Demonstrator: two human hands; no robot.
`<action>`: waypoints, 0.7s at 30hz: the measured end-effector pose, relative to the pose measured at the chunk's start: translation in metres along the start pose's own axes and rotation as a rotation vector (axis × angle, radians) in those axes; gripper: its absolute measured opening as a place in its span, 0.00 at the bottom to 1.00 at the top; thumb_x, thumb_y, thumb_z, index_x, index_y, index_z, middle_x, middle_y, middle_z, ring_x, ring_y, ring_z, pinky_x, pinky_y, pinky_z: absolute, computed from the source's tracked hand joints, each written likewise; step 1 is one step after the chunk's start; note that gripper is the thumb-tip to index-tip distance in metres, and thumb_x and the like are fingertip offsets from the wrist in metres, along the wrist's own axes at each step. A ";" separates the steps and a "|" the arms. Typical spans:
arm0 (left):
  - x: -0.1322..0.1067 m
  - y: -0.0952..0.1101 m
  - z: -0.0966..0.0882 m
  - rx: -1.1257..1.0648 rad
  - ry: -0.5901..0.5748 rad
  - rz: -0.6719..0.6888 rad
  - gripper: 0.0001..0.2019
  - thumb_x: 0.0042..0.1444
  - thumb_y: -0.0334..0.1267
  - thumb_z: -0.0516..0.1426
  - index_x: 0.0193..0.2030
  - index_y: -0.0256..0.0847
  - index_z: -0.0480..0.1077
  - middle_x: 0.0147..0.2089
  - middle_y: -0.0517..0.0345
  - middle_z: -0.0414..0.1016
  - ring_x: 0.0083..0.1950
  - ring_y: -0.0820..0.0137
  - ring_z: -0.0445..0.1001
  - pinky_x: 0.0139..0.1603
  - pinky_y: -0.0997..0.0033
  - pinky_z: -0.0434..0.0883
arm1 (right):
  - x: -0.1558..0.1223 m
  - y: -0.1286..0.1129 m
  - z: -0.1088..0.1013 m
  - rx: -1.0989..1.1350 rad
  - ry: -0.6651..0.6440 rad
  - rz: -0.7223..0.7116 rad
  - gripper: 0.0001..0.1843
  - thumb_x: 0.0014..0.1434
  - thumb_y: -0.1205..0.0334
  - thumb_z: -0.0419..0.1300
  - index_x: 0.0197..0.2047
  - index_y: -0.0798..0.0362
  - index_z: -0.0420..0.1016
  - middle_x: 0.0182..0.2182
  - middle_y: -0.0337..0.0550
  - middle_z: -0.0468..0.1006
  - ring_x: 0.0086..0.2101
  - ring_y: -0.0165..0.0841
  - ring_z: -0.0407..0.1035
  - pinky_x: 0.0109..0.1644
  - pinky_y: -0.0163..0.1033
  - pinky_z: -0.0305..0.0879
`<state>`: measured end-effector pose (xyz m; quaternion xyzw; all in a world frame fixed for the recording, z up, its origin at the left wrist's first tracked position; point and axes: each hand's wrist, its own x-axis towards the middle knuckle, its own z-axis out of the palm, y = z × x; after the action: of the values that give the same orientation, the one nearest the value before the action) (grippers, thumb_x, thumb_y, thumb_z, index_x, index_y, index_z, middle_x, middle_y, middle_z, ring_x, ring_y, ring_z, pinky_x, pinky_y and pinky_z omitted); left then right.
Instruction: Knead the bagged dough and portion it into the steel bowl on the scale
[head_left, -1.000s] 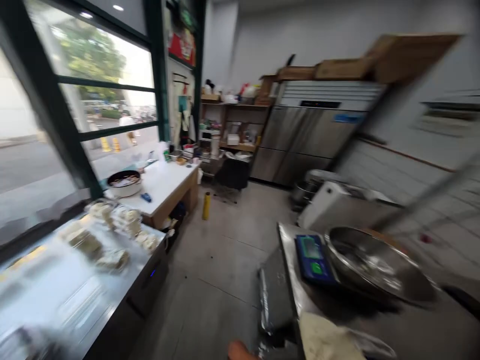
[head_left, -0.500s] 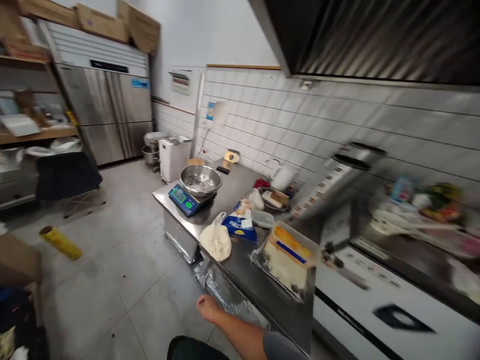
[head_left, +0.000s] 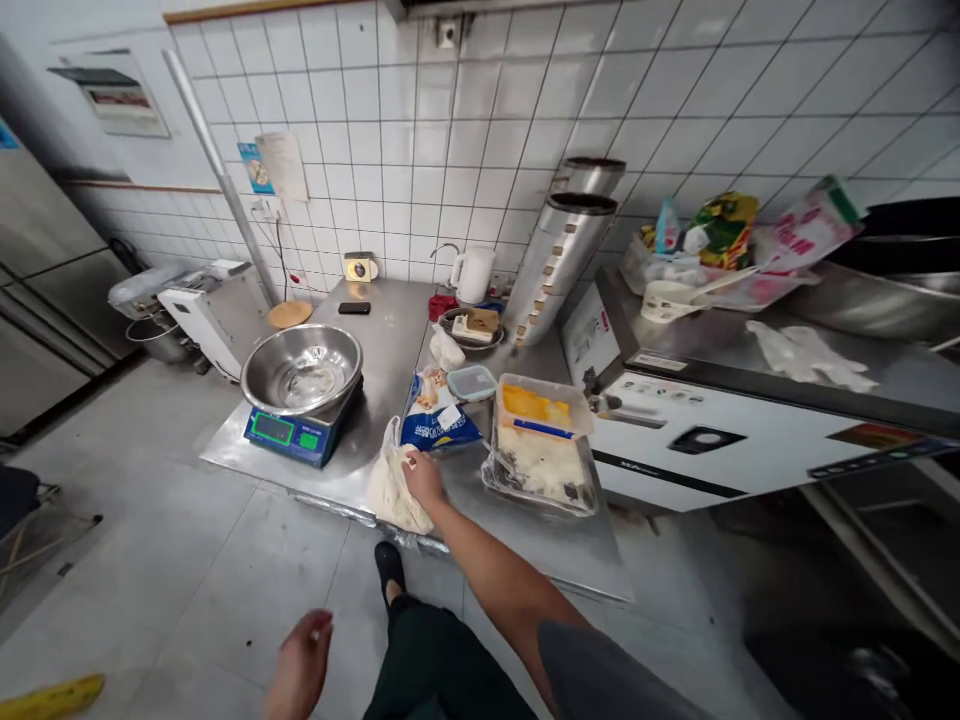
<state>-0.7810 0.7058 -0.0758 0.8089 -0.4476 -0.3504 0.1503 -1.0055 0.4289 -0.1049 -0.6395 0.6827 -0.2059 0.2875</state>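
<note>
Left hand (head_left: 300, 665) low beside thigh, fingers loosely curled, holding nothing. Steel bowl (head_left: 301, 368) on blue scale (head_left: 291, 436), left of right hand. Right hand (head_left: 422, 477) resting on clear bag of pale dough (head_left: 394, 490) at steel counter edge (head_left: 525, 545), fingers half-closed over top; firm grip unclear. Bag likely soft, saggy, heavyish, film slippery; best gathered at neck. Blue flour packet (head_left: 435, 425) just beyond, plastic tub (head_left: 541, 440) to right.
</note>
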 end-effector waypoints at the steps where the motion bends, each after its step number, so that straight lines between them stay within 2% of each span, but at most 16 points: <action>1: 0.033 0.030 0.000 -0.061 -0.044 0.100 0.11 0.62 0.43 0.54 0.45 0.47 0.77 0.43 0.54 0.84 0.41 0.61 0.82 0.44 0.65 0.77 | 0.019 -0.005 0.003 -0.014 -0.003 0.002 0.18 0.64 0.57 0.58 0.56 0.53 0.73 0.52 0.49 0.78 0.50 0.38 0.72 0.56 0.45 0.65; 3: 0.097 0.095 0.003 -0.113 -0.077 0.233 0.17 0.63 0.43 0.51 0.52 0.41 0.74 0.48 0.50 0.83 0.36 0.63 0.81 0.46 0.63 0.77 | 0.049 -0.013 0.007 -0.045 -0.023 0.013 0.20 0.62 0.56 0.60 0.56 0.54 0.73 0.51 0.53 0.79 0.50 0.42 0.73 0.54 0.45 0.65; 4: 0.128 0.126 0.006 -0.112 -0.071 0.270 0.18 0.62 0.42 0.51 0.55 0.40 0.73 0.53 0.48 0.81 0.39 0.64 0.81 0.50 0.63 0.76 | 0.060 -0.016 0.010 -0.059 -0.035 0.022 0.20 0.61 0.56 0.60 0.55 0.55 0.73 0.49 0.55 0.80 0.49 0.44 0.74 0.53 0.45 0.65; 6: 0.183 0.180 0.014 -0.100 -0.053 0.327 0.23 0.61 0.42 0.54 0.61 0.38 0.69 0.61 0.44 0.74 0.52 0.62 0.78 0.59 0.63 0.71 | 0.075 -0.019 0.013 -0.081 -0.062 0.042 0.19 0.60 0.56 0.60 0.52 0.56 0.74 0.46 0.57 0.81 0.47 0.46 0.75 0.51 0.46 0.65; 8: 0.227 0.217 0.023 -0.090 -0.047 0.357 0.26 0.59 0.42 0.56 0.63 0.36 0.67 0.65 0.40 0.69 0.62 0.59 0.72 0.64 0.63 0.66 | 0.085 -0.018 0.016 -0.085 -0.084 0.064 0.17 0.59 0.58 0.61 0.50 0.56 0.74 0.43 0.57 0.82 0.45 0.47 0.76 0.50 0.46 0.64; 9: 0.245 0.229 0.027 -0.088 -0.058 0.362 0.25 0.58 0.42 0.57 0.62 0.36 0.68 0.63 0.40 0.70 0.62 0.58 0.71 0.64 0.63 0.66 | 0.088 -0.017 0.017 -0.080 -0.091 0.077 0.16 0.59 0.59 0.60 0.49 0.55 0.74 0.42 0.57 0.82 0.44 0.46 0.76 0.50 0.45 0.64; 12: 0.283 0.244 0.035 -0.107 -0.107 0.348 0.13 0.56 0.40 0.59 0.46 0.39 0.76 0.50 0.44 0.77 0.50 0.60 0.75 0.57 0.62 0.68 | 0.095 -0.013 0.017 -0.020 -0.105 0.103 0.10 0.60 0.60 0.58 0.43 0.53 0.75 0.39 0.55 0.81 0.42 0.44 0.75 0.49 0.45 0.63; 14: 0.297 0.244 0.037 -0.153 -0.120 0.325 0.06 0.56 0.38 0.59 0.36 0.40 0.76 0.41 0.48 0.77 0.44 0.62 0.75 0.52 0.63 0.68 | 0.099 -0.009 0.014 0.064 -0.114 0.098 0.08 0.61 0.58 0.57 0.36 0.52 0.75 0.36 0.51 0.80 0.41 0.43 0.73 0.50 0.45 0.62; 17: 0.307 0.236 0.034 -0.284 -0.121 0.270 0.10 0.57 0.43 0.58 0.29 0.41 0.72 0.32 0.54 0.74 0.38 0.65 0.72 0.45 0.65 0.66 | 0.102 0.000 0.007 0.253 -0.104 0.091 0.11 0.60 0.54 0.57 0.33 0.51 0.74 0.37 0.47 0.77 0.41 0.40 0.71 0.50 0.44 0.63; 19: 0.308 0.228 0.030 -0.406 -0.140 0.211 0.15 0.58 0.49 0.56 0.26 0.41 0.69 0.27 0.58 0.70 0.33 0.67 0.69 0.39 0.68 0.65 | 0.099 0.008 -0.001 0.406 -0.084 0.123 0.15 0.59 0.48 0.56 0.34 0.51 0.74 0.38 0.46 0.76 0.38 0.38 0.70 0.47 0.43 0.66; 21: 0.306 0.220 0.026 -0.546 -0.188 0.136 0.19 0.57 0.55 0.55 0.26 0.41 0.67 0.23 0.62 0.66 0.28 0.70 0.65 0.32 0.70 0.62 | 0.089 0.014 -0.010 0.563 -0.061 0.186 0.20 0.59 0.43 0.54 0.37 0.52 0.72 0.35 0.44 0.75 0.33 0.36 0.70 0.42 0.42 0.68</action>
<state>-0.8273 0.3317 -0.1041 0.6707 -0.4020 -0.5205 0.3431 -1.0242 0.3408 -0.1186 -0.4751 0.6456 -0.3406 0.4914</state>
